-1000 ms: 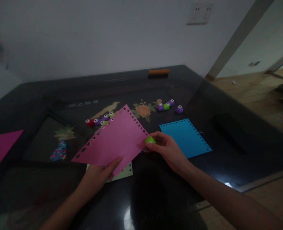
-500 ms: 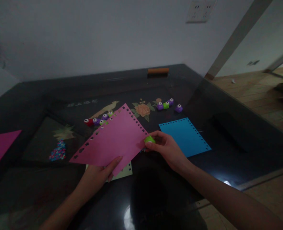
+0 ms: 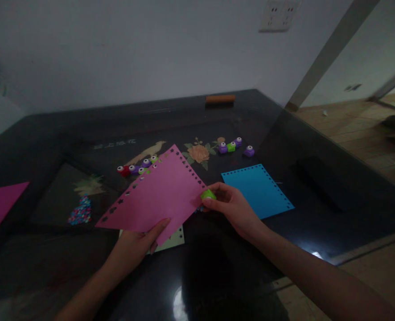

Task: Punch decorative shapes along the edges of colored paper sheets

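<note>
A pink sheet [image 3: 164, 191] with shapes punched along two edges is held up, tilted, over the dark table. My left hand [image 3: 140, 245] grips its lower corner, thumb on top. At the sheet's right corner, my right hand [image 3: 229, 203] is closed on a small green punch [image 3: 208, 195], which sits over the paper's edge. Beneath the pink sheet, a pale sheet [image 3: 174, 240] partly shows. To the right lies a blue sheet [image 3: 257, 189] with holes along two edges.
Red, purple and green punches [image 3: 133, 169] stand behind the pink sheet; more purple and green ones [image 3: 231, 147] are farther right. Colourful confetti [image 3: 81, 211] and a magenta sheet [image 3: 2, 205] lie left. An orange-brown bar [image 3: 220, 99] is near the wall, a black object [image 3: 324, 183] at right.
</note>
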`<action>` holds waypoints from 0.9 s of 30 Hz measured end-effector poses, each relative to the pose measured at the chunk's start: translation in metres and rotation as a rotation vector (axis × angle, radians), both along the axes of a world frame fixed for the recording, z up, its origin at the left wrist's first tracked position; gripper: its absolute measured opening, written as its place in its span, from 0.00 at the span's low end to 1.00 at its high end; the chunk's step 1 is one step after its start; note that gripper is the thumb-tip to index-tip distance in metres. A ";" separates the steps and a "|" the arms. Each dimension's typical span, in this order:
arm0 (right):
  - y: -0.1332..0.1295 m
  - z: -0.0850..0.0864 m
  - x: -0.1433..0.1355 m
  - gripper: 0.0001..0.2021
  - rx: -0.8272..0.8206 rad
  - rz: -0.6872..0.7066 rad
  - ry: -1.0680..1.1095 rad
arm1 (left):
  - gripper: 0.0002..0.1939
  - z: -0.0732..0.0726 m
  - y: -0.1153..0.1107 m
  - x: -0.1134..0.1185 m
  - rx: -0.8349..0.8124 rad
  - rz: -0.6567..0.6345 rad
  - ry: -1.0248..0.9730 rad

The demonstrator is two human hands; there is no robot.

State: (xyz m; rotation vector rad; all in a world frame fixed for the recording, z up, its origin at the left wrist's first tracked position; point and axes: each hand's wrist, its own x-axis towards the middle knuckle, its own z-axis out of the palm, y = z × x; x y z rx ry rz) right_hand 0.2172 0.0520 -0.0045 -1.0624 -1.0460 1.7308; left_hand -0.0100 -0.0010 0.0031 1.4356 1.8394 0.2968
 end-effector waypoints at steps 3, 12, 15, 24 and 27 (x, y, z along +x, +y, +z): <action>0.000 -0.001 0.000 0.14 0.009 0.005 0.008 | 0.25 0.003 0.000 0.001 -0.019 -0.004 0.030; 0.000 0.000 -0.001 0.13 0.016 0.000 -0.006 | 0.27 -0.003 -0.003 -0.002 0.025 -0.010 0.015; 0.000 0.001 -0.001 0.13 0.020 0.002 -0.002 | 0.23 0.001 -0.004 -0.001 0.042 -0.030 0.011; 0.002 0.003 -0.001 0.13 0.029 0.013 -0.009 | 0.29 0.000 -0.003 -0.002 0.041 -0.050 0.033; 0.001 0.003 0.000 0.12 0.039 0.014 -0.018 | 0.26 -0.004 -0.003 -0.006 0.068 -0.074 0.046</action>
